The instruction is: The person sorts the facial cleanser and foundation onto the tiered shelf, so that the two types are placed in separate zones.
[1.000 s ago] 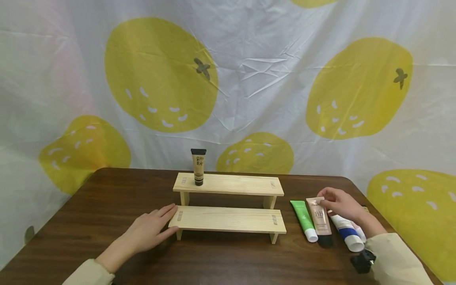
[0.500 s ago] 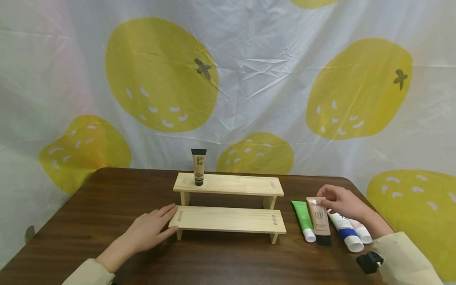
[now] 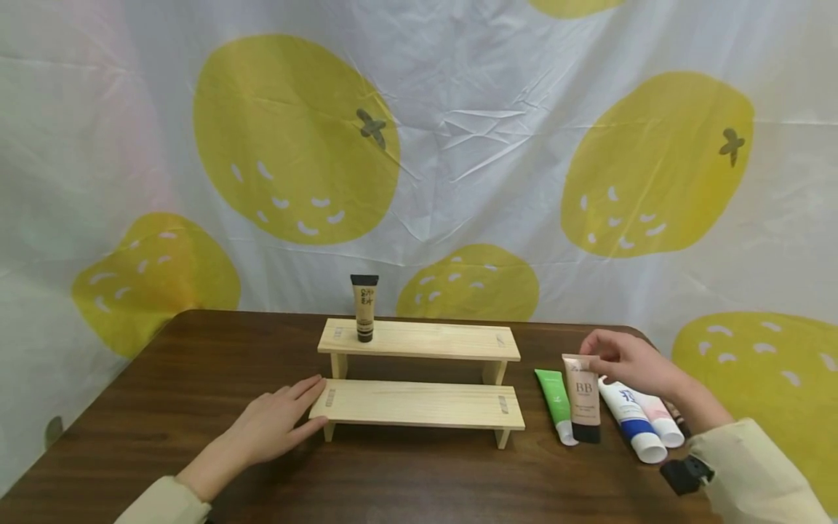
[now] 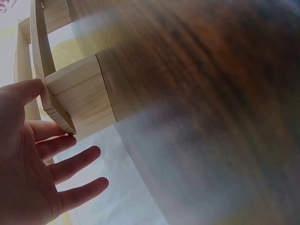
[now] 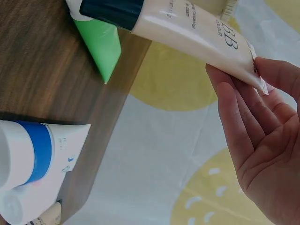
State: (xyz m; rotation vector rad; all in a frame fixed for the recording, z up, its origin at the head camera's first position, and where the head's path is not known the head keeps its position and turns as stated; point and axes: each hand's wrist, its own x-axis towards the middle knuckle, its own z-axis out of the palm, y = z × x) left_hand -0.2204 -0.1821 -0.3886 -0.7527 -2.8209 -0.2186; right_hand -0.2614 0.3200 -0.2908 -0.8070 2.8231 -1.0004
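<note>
Right hand (image 3: 631, 367): comes in from the right, wrist behind and to the right of the grip; clamped on the BB tube (image 3: 585, 399) at its flat crimped end, thumb on one face, fingers on the other; right wrist view shows the palm turned to the camera, fingers slightly bent.
BB tube: crimped end up, black cap down, right of the front wooden shelf (image 3: 419, 402); cannot tell whether the cap clears the tabletop (image 3: 393, 484).
Left hand (image 3: 271, 422): at the left end of the front wooden shelf, forearm angled in from lower left; thumb and fingers apart, fingers mostly straight; thumb touches the near corner, fingertips the far corner. Left wrist view shows the last two fingers splayed, off the wood.
Green tube (image 3: 555, 400): lies just left of the BB tube, white cap toward the person.
White-and-blue tube (image 3: 631, 418): lies on the other side, below the right hand, cap toward the person; pink-and-white tube (image 3: 663, 423) right beside it.
Rear wooden shelf (image 3: 425, 339): higher, behind the front one; gold tube (image 3: 364, 309) upright near its left end.
</note>
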